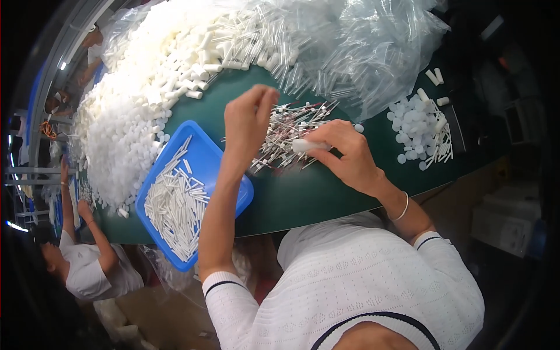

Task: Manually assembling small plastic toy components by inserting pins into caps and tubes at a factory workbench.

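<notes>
Right of the blue tray (204, 146), your right hand (348, 154) pinches a white cylinder (301, 145), long axis sideways, free end pointing trayward; your left hand (248, 116) curls nearer the tray, its grip unclear.

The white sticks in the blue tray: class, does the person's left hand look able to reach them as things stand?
Probably yes: the left hand is near the blue tray, and most white sticks lie uncovered, though the left forearm passes over the tray's right side.
</notes>
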Motion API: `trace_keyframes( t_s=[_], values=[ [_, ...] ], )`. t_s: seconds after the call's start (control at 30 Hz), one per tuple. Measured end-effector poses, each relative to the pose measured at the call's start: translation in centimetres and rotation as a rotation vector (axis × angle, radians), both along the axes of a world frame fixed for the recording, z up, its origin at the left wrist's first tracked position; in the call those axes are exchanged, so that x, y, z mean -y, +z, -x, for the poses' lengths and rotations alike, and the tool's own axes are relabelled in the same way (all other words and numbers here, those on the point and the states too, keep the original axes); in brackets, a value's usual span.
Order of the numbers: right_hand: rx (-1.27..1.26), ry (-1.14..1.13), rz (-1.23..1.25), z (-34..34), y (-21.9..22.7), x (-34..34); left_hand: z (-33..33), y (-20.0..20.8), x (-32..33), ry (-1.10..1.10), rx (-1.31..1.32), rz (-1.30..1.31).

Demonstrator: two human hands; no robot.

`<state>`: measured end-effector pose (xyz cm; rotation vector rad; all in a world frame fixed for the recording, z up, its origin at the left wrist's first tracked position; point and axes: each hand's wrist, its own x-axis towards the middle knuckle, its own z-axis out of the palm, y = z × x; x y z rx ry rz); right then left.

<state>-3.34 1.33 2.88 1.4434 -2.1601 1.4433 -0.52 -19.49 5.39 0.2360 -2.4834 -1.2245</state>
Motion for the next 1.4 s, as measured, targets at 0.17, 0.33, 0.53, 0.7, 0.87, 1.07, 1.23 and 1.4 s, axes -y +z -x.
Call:
trace_keyframes(
  t_s=[0.17, 0.33, 0.53, 0.7, 0.87, 1.07, 1.23, 1.4],
  values=[
    [0.032, 0.012, -0.028, -1.0, 0.1, -0.9, 7.3, -5.4, 3.1, 0.205, 0.122, 0.362],
    [0.246, -0.083, -0.046, 0.7, 0.3, -3.4, 2.1, -2.9, 5.4, 0.096, 0.15, -0.093],
    [0.402, 0.096, 0.058, 0.7, 0.7, -1.6, -8.2, -0.9, -2.9, -0.215, 0.255, -0.784],
    [0.253, 0.217, -0.063, 0.1, -0.2, -1.5, -10.3, -1.8, -3.4, -0.28, 0.328, -0.867],
    [0.03, 0.265, -0.232, -0.2, 0.6, -1.9, -11.1, -1.9, -4.6, -0.256, 0.275, -0.698],
    [-0.087, 0.365, -0.169, -1.1, 1.1, -1.5, -11.6, -1.5, -5.2, -0.233, 0.274, -0.397],
    [0.726, 0.422, -0.37, 0.0, 2.0, -3.0, -12.4, -2.0, -5.5, -0.206, 0.397, -0.508],
    [1.091, 0.521, -0.254, -1.6, 0.2, -1.5, -12.8, -3.9, -5.5, -0.194, 0.325, -0.628]
  ],
)
